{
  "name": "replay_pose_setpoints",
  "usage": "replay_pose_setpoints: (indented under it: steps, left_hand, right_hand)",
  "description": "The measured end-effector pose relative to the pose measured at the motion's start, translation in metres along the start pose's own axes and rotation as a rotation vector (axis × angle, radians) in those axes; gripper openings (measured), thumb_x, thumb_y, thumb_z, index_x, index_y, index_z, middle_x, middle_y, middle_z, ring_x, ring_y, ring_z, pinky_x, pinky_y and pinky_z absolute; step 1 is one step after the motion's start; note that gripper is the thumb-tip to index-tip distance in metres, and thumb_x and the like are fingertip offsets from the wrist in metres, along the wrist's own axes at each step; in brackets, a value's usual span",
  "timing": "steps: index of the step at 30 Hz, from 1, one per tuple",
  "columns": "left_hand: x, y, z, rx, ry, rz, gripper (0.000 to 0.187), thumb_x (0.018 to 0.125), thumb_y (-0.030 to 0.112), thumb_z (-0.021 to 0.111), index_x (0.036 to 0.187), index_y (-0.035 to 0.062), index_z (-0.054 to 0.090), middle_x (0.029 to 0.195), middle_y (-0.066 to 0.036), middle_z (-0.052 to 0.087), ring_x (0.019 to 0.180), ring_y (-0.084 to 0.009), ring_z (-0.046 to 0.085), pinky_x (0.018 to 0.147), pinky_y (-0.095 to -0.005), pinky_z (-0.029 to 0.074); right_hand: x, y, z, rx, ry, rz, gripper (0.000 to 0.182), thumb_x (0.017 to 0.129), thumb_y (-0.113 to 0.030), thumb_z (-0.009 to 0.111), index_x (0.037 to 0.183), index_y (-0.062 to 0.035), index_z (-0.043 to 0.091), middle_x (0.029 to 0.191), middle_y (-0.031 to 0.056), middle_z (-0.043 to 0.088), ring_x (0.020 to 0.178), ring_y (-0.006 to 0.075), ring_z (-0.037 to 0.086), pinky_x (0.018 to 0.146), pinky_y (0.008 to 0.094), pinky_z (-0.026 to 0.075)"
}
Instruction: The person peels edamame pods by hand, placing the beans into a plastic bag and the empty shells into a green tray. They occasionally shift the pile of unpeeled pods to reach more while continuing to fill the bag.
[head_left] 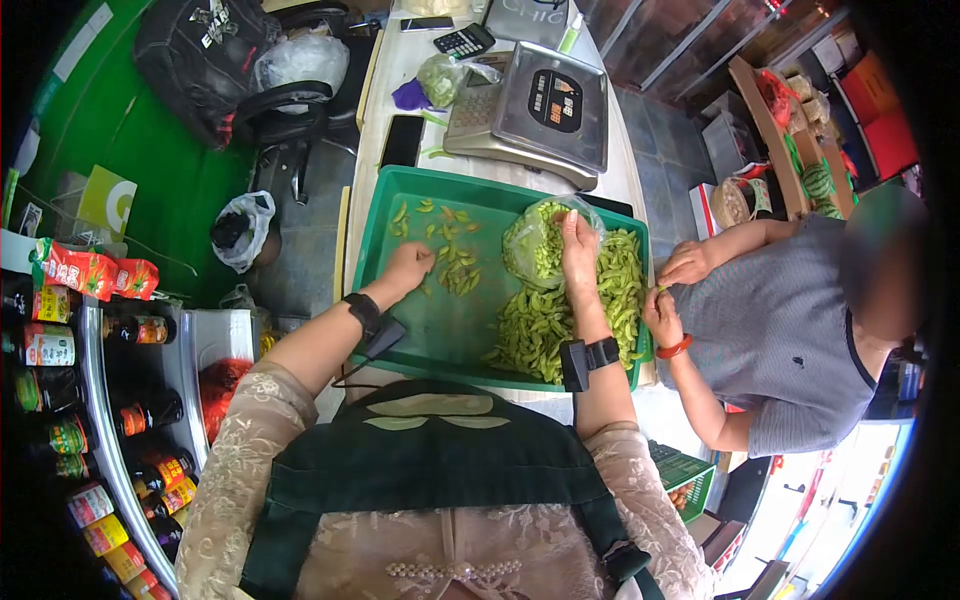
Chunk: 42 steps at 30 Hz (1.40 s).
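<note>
A green tray [430, 345] lies in front of me. On its left side my left hand [406, 268] is closed, fingers curled, just above several loose pods [460, 272]; whatever it holds is hidden. My right hand [578, 252] is closed over the right edge of a clear plastic bag [515, 262] of shelled green beans [538, 238]. Its fingers are bent together and I cannot make out what is between them. A heap of green bean pods [545, 335] fills the tray's right part, below and beside the bag.
Beyond the tray stand a weighing scale [550, 100], a phone [402, 140], a small bag of greens [440, 80] and a calculator [464, 41]. To the right a co-worker [770, 310] holds both hands by the tray's edge. Shelves of bottles [150, 415] line the left.
</note>
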<state>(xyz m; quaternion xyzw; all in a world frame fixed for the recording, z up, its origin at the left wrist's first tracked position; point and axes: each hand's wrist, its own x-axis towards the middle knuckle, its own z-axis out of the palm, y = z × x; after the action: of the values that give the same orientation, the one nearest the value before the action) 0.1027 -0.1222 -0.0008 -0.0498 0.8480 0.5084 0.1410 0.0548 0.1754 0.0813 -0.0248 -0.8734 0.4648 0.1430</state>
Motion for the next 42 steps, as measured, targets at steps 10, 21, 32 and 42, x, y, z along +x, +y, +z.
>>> replay_pose_setpoints:
  steps: [10,21,32,42]
  left_hand:
    - [-0.076,0.077,-0.036,-1.374,-0.439,-0.226,0.014,0.093,0.012,0.055,0.105,0.0045,0.055,0.089,-0.005,0.056,0.078,-0.0132,0.052,0.066,-0.0249,0.043]
    - [-0.114,0.123,-0.008,-1.165,-0.318,0.025,0.010,0.088,0.009,0.064,0.094,0.0029,0.058,0.080,-0.003,0.058,0.063,-0.0085,0.050,0.050,-0.0181,0.034]
    - [-0.133,0.146,-0.018,-0.945,-0.241,0.055,0.015,0.087,0.015,0.067,0.094,0.0012,0.067,0.076,0.002,0.059,0.058,-0.0023,0.042,0.049,-0.0182,0.028]
    - [-0.140,0.149,-0.026,-0.869,-0.245,0.077,0.014,0.085,0.013,0.069,0.088,0.0003,0.068,0.071,0.003,0.057,0.056,-0.0019,0.041,0.047,-0.0179,0.028]
  right_hand:
    - [-0.040,-0.067,-0.004,0.457,-0.090,0.185,0.024,0.094,-0.022,0.058,0.102,-0.0007,0.063,0.083,0.0036,0.062,0.074,0.0126,0.056,0.071,0.0258,0.046]
    - [-0.121,-0.121,0.004,0.485,-0.290,-0.168,0.015,0.082,-0.004,0.069,0.095,0.0017,0.065,0.085,0.0086,0.064,0.070,0.0144,0.060,0.065,0.0261,0.049]
    - [-0.126,-0.136,-0.020,0.135,-0.080,-0.479,0.022,0.071,-0.003,0.073,0.092,0.0003,0.065,0.080,0.0138,0.060,0.074,0.0324,0.058,0.064,0.0388,0.047]
    - [-0.129,-0.140,-0.026,0.039,-0.078,-0.635,0.026,0.068,-0.001,0.073,0.092,0.0009,0.065,0.082,0.0133,0.059,0.076,0.0314,0.058,0.065,0.0387,0.048]
